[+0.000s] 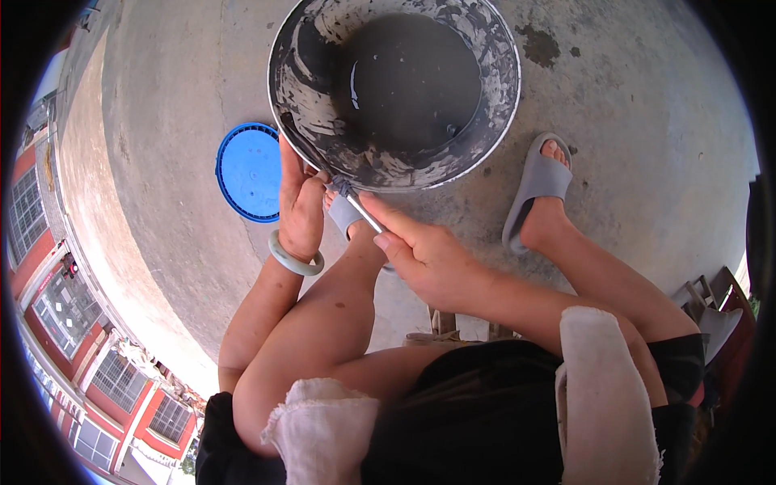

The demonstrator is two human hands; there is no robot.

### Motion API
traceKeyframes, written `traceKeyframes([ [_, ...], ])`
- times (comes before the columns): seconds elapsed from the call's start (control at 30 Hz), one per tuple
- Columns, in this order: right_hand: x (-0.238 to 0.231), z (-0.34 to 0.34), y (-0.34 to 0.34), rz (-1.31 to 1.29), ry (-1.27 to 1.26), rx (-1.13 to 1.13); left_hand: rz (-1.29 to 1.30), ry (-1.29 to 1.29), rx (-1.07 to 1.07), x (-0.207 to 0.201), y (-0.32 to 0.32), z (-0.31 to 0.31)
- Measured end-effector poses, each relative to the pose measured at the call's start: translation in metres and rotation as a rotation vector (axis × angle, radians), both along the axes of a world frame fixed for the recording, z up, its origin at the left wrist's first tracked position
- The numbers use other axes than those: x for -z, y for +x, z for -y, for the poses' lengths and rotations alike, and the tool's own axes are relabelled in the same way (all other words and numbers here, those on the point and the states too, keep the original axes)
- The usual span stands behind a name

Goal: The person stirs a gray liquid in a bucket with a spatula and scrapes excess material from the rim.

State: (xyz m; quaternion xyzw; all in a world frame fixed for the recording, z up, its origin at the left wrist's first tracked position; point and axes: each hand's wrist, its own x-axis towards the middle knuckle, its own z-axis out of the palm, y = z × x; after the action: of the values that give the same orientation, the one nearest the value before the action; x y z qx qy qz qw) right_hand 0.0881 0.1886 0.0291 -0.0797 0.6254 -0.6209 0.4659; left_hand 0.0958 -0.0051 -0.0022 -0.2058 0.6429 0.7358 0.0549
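Observation:
A large round bucket (pixel 499 121), smeared with grey and black inside, holds dark grey liquid (pixel 411 81). At its near left rim my left hand (pixel 302 212), with a pale bangle at the wrist, is closed on a long dark strip (pixel 305 145) lying along the rim. My right hand (pixel 424 252) grips a thin silver rod (pixel 368 213) between thumb and fingers, pointing up and left. Dark grey material (pixel 340 185) is bunched at the rod's far end, by my left fingers. Whether rod and strip are one piece I cannot tell.
A round blue lid (pixel 249 172) lies on the concrete floor (pixel 174 234) left of the bucket. My feet in grey slippers (pixel 543 176) stand near it on both sides. Two white cloth pieces (pixel 602 396) lie over my lap and right arm. Buildings (pixel 85 335) show at far left.

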Motion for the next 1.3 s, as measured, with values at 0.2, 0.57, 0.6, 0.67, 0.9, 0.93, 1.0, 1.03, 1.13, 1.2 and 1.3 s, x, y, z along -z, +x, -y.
traceKeyframes([
  [0.2,0.007,0.009,0.0,0.041,-0.014,0.05,0.014,-0.002,0.042,-0.003,0.0,0.002],
  [0.57,0.008,0.003,-0.007,0.161,-0.036,0.004,0.006,0.046,0.008,-0.004,-0.001,0.002],
  [0.6,0.006,0.005,-0.006,0.163,-0.038,0.005,0.0,0.047,-0.004,-0.005,-0.001,0.001],
  [0.67,0.004,0.007,-0.006,0.072,-0.007,0.016,-0.006,0.047,-0.012,-0.005,-0.001,0.0],
  [0.9,0.011,0.011,-0.006,0.132,-0.052,0.054,0.001,0.075,-0.036,-0.001,-0.001,-0.002],
  [0.93,0.012,0.01,-0.005,0.142,-0.084,0.061,0.014,0.051,0.011,0.0,-0.001,-0.001],
  [1.0,0.006,0.011,-0.011,0.154,-0.121,0.062,-0.002,0.031,0.016,0.0,0.0,0.001],
  [1.03,-0.002,0.008,-0.017,0.402,-0.171,0.061,-0.019,0.014,0.021,0.001,0.001,0.001],
  [1.13,-0.006,0.004,-0.022,0.754,-0.254,0.099,-0.035,0.014,0.042,-0.001,0.0,0.0],
  [1.2,-0.004,0.0,-0.026,0.856,-0.293,0.135,-0.044,0.007,0.023,-0.001,0.0,0.0],
  [1.3,0.001,-0.009,-0.034,1.01,-0.449,0.129,-0.062,0.031,-0.019,0.001,0.0,-0.002],
])
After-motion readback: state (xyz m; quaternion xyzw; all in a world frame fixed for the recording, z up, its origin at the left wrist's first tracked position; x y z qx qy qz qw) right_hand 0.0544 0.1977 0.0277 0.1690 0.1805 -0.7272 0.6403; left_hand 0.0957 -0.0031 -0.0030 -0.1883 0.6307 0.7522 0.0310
